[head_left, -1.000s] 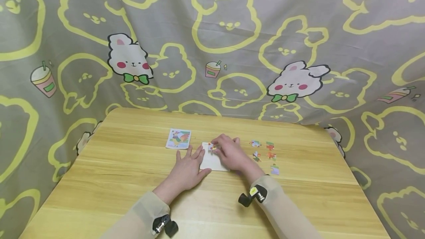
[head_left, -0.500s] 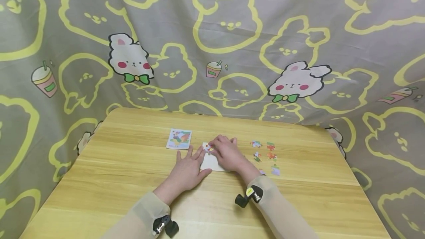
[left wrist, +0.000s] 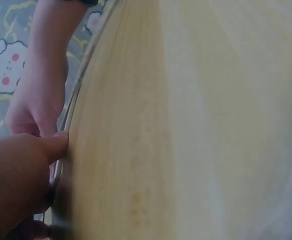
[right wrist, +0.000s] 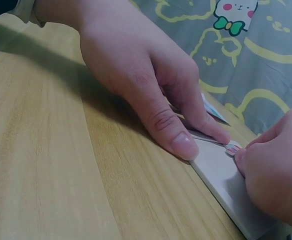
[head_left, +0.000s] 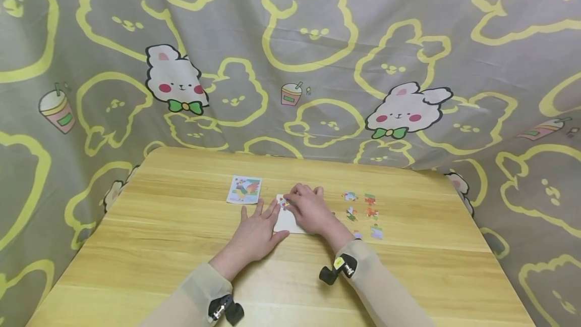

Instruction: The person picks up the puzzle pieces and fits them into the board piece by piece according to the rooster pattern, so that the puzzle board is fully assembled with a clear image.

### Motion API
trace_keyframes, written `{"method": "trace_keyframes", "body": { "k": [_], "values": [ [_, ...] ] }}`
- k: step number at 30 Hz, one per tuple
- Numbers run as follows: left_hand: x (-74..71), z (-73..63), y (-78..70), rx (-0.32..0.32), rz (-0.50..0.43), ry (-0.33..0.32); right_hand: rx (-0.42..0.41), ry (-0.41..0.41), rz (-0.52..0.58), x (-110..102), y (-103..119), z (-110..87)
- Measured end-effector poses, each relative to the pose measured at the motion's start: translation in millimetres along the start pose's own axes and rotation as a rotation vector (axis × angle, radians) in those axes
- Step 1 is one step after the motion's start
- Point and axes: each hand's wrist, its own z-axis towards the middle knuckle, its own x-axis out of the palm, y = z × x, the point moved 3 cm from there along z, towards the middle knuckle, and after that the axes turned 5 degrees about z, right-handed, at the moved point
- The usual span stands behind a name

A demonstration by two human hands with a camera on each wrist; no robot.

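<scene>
A small white puzzle board point(head_left: 287, 222) lies on the table between both hands. My left hand point(head_left: 256, 231) rests with spread fingers at its left side, and in the right wrist view the thumb point(right wrist: 185, 146) presses on the board's edge. At the board's far left corner my right hand point(head_left: 313, 210) pinches a colourful jigsaw piece point(right wrist: 232, 149) with thumb and forefinger, low against the board. The fingers hide most of that piece. In the left wrist view the left hand point(left wrist: 18, 180) fills the lower left and the right hand point(left wrist: 41, 100) reaches in from above; the board is barely visible there.
A square picture card point(head_left: 244, 189) with a colourful bird lies left of the board. Several loose jigsaw pieces point(head_left: 371, 212) are spread to the right, one partly behind the right wrist. A patterned curtain point(head_left: 327, 85) hangs behind the wooden table point(head_left: 172, 206).
My right hand has shifted slightly left and lowered the jigsaw piece onto the board's far left corner. Another loose piece has come into sight beside the right wrist. The left hand stays put.
</scene>
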Motion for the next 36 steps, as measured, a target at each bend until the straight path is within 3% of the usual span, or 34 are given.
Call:
{"method": "trace_keyframes", "body": {
  "k": [13,25,36],
  "values": [
    [-1.4,1.2,2.0,0.008,0.014,-0.003,0.000,0.021,0.017,-2.2,0.6,2.4],
    [-2.1,3.2,1.5,0.012,0.017,0.025,0.075,-0.005,0.128,-4.1,-2.4,2.5],
    [-2.9,4.2,0.2,0.006,0.029,0.018,0.112,-0.021,0.119,-3.2,-2.7,3.1]
  ]
}}
